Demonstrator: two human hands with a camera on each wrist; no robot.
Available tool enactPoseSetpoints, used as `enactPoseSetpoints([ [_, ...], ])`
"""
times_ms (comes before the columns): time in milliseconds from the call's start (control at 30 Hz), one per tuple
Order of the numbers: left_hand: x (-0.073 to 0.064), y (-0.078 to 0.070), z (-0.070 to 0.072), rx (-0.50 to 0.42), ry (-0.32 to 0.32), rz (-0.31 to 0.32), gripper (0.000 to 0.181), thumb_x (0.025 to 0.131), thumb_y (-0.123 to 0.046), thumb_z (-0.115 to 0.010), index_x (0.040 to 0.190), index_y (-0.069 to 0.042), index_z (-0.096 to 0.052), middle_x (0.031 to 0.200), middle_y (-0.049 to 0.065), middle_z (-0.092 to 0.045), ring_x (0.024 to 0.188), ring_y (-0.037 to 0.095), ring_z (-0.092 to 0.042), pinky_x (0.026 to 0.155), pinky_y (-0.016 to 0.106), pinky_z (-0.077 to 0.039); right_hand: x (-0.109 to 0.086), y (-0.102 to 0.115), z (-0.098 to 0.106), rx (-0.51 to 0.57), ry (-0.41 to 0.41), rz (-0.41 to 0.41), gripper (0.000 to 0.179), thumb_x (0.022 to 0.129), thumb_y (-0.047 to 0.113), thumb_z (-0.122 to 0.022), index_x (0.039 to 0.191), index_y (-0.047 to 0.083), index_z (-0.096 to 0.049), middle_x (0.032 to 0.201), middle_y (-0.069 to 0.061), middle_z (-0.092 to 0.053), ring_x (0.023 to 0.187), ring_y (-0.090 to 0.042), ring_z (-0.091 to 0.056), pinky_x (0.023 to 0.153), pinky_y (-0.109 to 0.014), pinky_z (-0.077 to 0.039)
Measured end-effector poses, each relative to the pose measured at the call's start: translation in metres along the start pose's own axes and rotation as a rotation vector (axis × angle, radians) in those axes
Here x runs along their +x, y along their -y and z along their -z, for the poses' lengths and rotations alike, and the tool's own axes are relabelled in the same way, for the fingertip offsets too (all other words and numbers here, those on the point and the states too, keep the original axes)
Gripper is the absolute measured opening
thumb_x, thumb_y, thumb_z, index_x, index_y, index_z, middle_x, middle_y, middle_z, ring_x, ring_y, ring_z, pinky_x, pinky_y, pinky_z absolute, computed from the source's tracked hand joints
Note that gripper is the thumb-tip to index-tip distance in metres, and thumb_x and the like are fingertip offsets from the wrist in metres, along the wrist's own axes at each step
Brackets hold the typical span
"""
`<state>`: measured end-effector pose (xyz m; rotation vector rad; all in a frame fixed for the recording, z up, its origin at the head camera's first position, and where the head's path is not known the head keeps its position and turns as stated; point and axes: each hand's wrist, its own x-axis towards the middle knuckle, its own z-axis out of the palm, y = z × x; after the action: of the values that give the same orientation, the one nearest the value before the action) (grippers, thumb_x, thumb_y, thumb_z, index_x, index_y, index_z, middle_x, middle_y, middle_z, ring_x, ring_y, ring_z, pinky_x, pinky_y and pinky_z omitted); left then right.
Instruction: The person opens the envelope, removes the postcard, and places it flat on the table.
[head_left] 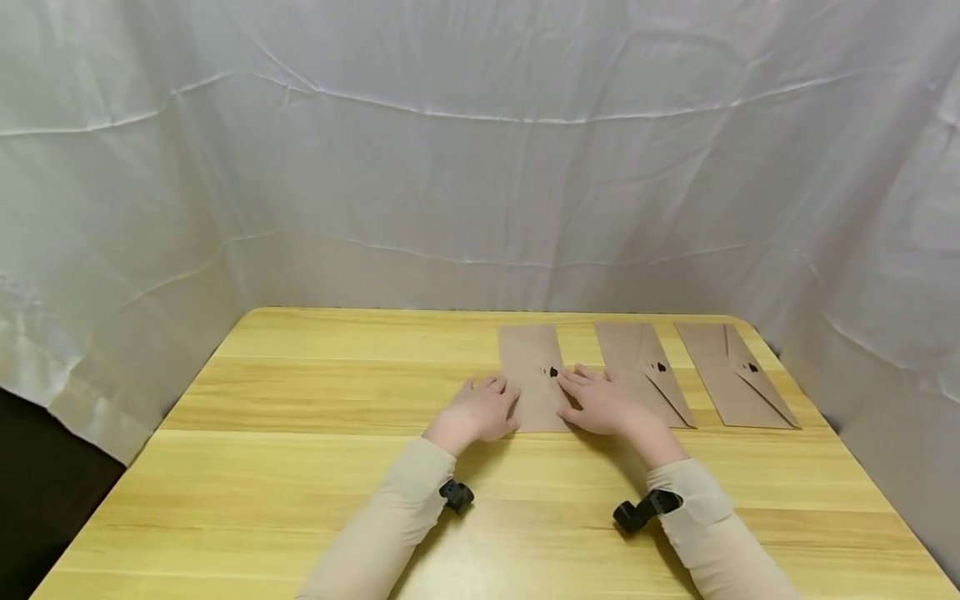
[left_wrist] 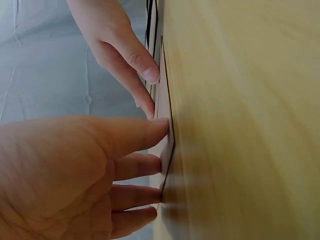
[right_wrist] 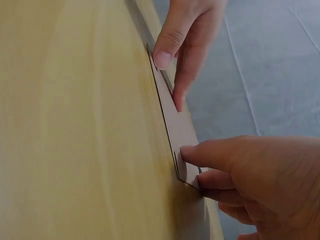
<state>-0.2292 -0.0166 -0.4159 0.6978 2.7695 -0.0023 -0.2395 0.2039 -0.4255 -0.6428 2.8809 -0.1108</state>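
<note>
A brown kraft-paper envelope (head_left: pixel 534 392) lies flat on the wooden table between my two hands, its small dark mark (head_left: pixel 553 372) close to the right edge. My left hand (head_left: pixel 480 412) touches the envelope's left edge with thumb and fingertips, fingers fairly straight. On the opposite side, the fingertips of my right hand (head_left: pixel 603 407) rest along the right edge, the index finger beside the dark mark. Both wrist views show the thin envelope (right_wrist: pixel 172 122) edge-on, with the left hand (right_wrist: pixel 187 37) farther off in the right wrist view.
Two similar envelopes lie to the right: a middle envelope (head_left: pixel 630 358), partly behind my right hand, and a far-right envelope (head_left: pixel 723 379) near the table's edge. The wood-grain table (head_left: pixel 300 467) is bordered by white hanging cloth (head_left: pixel 450 183). Each wrist wears a black camera.
</note>
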Motion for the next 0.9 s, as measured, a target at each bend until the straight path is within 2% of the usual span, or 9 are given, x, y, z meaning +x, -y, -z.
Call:
enactPoseSetpoints([
  [300, -0.022, 0.026, -0.005, -0.020, -0.008, -0.011, 0.060, 0.098, -0.045, -0.051, 0.151, -0.019, -0.037, 0.160, 0.007, -0.030, 0.149, 0.025, -0.026, 0.120, 0.055, -0.023, 0.004, 0.028, -0.001, -0.042, 0.024, 0.022, 0.064, 0.099, 0.046, -0.049, 0.150, 0.009, -0.038, 0.157, -0.008, -0.036, 0.149, -0.032, -0.026, 0.118, -0.062, -0.019],
  [600, -0.056, 0.057, -0.011, -0.089, -0.013, -0.038, 0.061, 0.097, -0.043, -0.056, 0.149, -0.016, -0.040, 0.159, 0.009, -0.030, 0.149, 0.031, -0.025, 0.118, 0.061, -0.022, 0.003, 0.058, -0.006, -0.046, 0.027, 0.127, 0.063, 0.098, 0.046, -0.050, 0.149, 0.009, -0.040, 0.155, -0.006, -0.040, 0.148, -0.029, -0.029, 0.119, -0.060, -0.020],
  [900, -0.085, 0.074, -0.017, -0.109, -0.040, -0.045, 0.060, 0.095, -0.040, -0.061, 0.146, -0.013, -0.045, 0.157, 0.012, -0.035, 0.147, 0.034, -0.029, 0.116, 0.064, -0.024, 0.001, 0.083, -0.011, -0.092, -0.001, 0.200, 0.062, 0.098, 0.048, -0.050, 0.147, 0.011, -0.043, 0.153, -0.004, -0.043, 0.146, -0.026, -0.034, 0.118, -0.057, -0.025],
])
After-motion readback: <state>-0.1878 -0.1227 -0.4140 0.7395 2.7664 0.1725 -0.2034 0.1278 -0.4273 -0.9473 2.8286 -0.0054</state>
